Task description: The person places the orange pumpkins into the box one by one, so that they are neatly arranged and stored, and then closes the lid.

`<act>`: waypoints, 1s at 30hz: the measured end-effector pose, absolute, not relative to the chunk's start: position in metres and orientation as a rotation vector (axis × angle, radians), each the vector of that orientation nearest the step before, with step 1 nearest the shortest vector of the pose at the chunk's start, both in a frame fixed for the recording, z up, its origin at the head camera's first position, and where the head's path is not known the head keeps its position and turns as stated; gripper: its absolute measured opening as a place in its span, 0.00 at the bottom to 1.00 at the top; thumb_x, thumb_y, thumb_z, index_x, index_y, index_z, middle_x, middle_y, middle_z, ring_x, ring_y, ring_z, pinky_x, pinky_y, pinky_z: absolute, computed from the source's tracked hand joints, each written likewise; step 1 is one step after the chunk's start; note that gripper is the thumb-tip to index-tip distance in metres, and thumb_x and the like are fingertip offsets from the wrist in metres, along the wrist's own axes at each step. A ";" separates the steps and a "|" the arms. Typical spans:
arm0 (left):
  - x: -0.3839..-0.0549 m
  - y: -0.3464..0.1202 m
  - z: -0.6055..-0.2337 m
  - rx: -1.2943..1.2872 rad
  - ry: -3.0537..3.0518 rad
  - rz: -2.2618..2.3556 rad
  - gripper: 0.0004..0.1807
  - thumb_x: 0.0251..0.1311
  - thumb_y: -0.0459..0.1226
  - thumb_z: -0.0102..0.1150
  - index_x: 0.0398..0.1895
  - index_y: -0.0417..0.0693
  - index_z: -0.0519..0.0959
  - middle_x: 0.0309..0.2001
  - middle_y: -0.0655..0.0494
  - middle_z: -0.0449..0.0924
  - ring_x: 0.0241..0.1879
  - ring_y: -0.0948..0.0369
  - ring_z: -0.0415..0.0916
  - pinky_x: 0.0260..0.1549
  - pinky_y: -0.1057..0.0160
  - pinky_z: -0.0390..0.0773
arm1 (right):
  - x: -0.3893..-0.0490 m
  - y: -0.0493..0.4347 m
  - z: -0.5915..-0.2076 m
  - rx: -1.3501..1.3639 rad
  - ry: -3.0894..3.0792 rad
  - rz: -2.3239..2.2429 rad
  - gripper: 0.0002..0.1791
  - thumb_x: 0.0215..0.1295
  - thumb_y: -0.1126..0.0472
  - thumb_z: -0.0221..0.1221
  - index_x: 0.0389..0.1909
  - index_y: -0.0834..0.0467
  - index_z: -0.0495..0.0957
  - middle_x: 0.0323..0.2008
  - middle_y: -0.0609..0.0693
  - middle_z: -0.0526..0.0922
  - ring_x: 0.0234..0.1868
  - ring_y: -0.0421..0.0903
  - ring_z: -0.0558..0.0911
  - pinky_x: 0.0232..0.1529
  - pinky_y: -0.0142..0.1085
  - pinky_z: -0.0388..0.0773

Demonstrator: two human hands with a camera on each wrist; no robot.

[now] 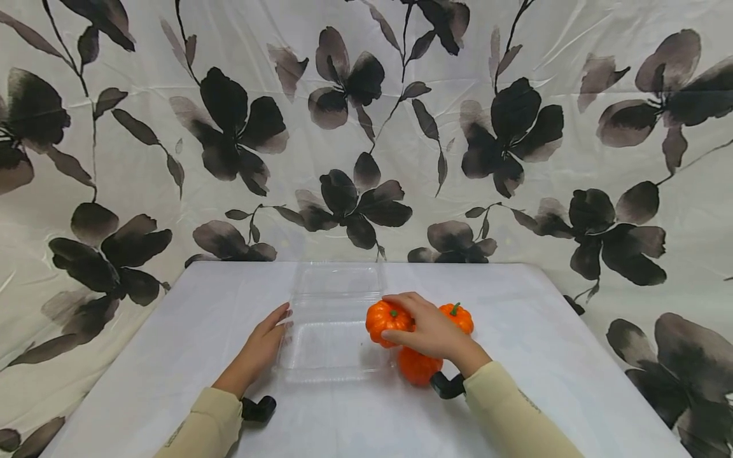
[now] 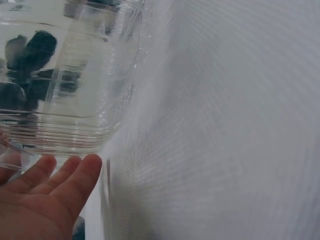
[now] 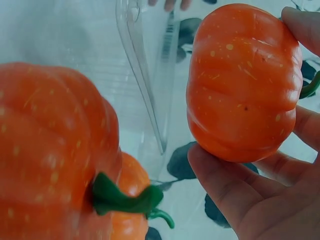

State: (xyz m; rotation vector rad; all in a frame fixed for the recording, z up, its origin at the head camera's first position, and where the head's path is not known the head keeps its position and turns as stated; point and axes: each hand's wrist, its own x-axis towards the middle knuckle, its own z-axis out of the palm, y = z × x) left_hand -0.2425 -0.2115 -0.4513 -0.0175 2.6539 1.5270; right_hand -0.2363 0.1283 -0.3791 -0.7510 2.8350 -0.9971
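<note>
The right hand [image 1: 431, 329] has its grip clamped round a pumpkin [image 1: 388, 324] at the clear box [image 1: 332, 324]'s right edge, while the left hand [image 1: 260, 348], fingers straight, meets its left edge.

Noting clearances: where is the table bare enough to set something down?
Bare table: left of the left hand, between the sleeves, and right of the rear pumpkin. Crowded: the right edge of the clear container, with the right hand, its held pumpkin and the front pumpkin.
</note>
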 end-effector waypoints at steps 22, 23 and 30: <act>-0.242 -0.211 -0.451 -0.005 2.651 1.563 0.31 0.73 0.39 0.34 0.77 0.48 0.47 0.75 0.41 0.54 0.74 0.42 0.49 0.70 0.39 0.53 | -0.249 0.094 -0.393 -0.787 2.725 -1.061 0.38 0.55 0.36 0.64 0.67 0.40 0.67 0.65 0.40 0.69 0.61 0.46 0.73 0.61 0.47 0.74; -0.242 -0.211 -0.451 -0.001 2.652 1.562 0.31 0.73 0.39 0.34 0.77 0.48 0.47 0.75 0.41 0.54 0.74 0.42 0.50 0.70 0.39 0.53 | -0.249 0.092 -0.393 -0.790 2.718 -1.060 0.38 0.55 0.37 0.64 0.67 0.40 0.67 0.65 0.40 0.69 0.61 0.45 0.73 0.61 0.47 0.74; -0.242 -0.211 -0.451 0.009 2.657 1.561 0.30 0.73 0.39 0.34 0.77 0.47 0.47 0.75 0.41 0.54 0.74 0.42 0.49 0.71 0.39 0.52 | -0.247 0.078 -0.395 -0.817 2.735 -0.996 0.37 0.54 0.37 0.64 0.66 0.39 0.68 0.64 0.41 0.70 0.60 0.45 0.74 0.60 0.46 0.74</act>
